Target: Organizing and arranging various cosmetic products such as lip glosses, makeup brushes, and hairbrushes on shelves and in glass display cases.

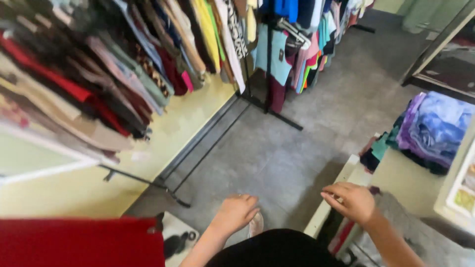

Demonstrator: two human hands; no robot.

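Grey cloth [396,217] is spread at the near end of a white counter [341,180], low on the right of the view, and the right hand [349,200] is held just over its left margin, above the counter's edge. The fingers of that hand are bent and drawn together; whether a fold of cloth is pinched between them cannot be told. The left hand [237,212] is held palm down over the grey floor [277,153], apart from the counter, with its fingers loosely curled and nothing gripped. A pale shoe [256,225] is seen just beside it.

The step is judged to be a first reach toward the cloth, with no firm hold yet shown. A sure pinch at the margin would be called for, and probably the second hand brought across to the counter.

Open room is limited to the strip of floor ahead. It is bounded on the left by a yellow wall [188,118] and the black feet of a clothes rack [269,106], and on the right by the counter edge. A folded purple and blue stack [435,126] is set further along the counter, well apart from the hands. A red cloth [74,242] lies at the lower left.
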